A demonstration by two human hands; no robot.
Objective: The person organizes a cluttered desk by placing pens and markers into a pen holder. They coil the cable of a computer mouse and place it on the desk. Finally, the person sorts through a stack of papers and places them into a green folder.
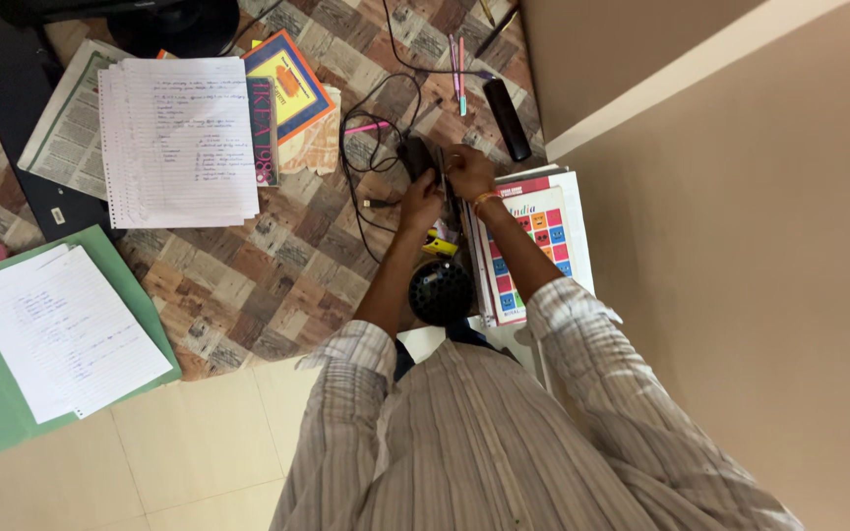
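From the head view, both forearms reach forward toward twelve o'clock over the patterned mat [248,285]. The left hand [421,204] is curled closed around the lower end of a dark, narrow device [419,157]; the right hand [468,172], bangle at the wrist, pinches the same device at its three o'clock side. It is probably a small electrical gadget, since a black cable [371,162] loops off toward nine o'clock. A colourful book [533,241] lies at four o'clock of the hands.
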